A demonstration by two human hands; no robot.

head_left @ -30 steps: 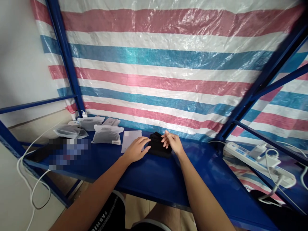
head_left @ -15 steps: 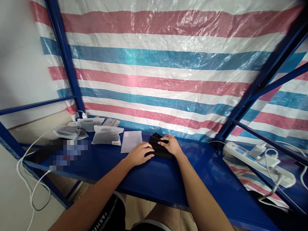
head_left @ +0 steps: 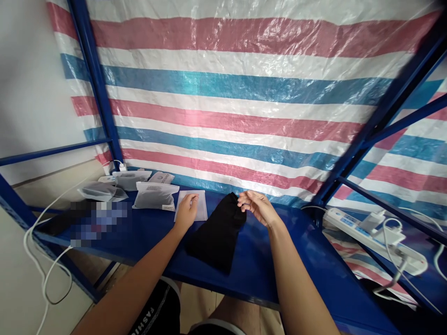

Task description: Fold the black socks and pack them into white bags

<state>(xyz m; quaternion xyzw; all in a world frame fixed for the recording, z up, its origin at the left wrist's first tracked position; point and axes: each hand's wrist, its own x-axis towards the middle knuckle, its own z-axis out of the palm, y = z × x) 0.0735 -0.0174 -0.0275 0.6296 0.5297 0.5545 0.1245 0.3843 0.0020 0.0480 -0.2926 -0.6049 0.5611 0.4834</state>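
Observation:
A black piece of folded cloth [head_left: 218,235] lies spread on the blue tabletop, narrow at its far end and wider toward me. My right hand [head_left: 258,207] is at the far right edge of the cloth, fingers bent and apart, with nothing seen between them; I cannot tell whether the fingertips touch the fabric. To the left of the cloth, my left hand [head_left: 187,211] is over a flat frosted white bag [head_left: 201,204]. Its fingers are curled in, and no object shows in them. The bag lies flat, partly covered by this hand.
Several filled frosted bags [head_left: 153,196] stand at the back left. A blurred patch [head_left: 101,223] and white cables [head_left: 45,274] are at the left edge. On the right lies a white power strip [head_left: 375,239] with plugs. Blue metal posts [head_left: 98,88] and a striped plastic sheet [head_left: 223,111] enclose the table.
The bunched black cloth has been unfolded toward me into a longer flat piece. My left hand has left it and moved left over the flat bag. My right hand has shifted slightly right.

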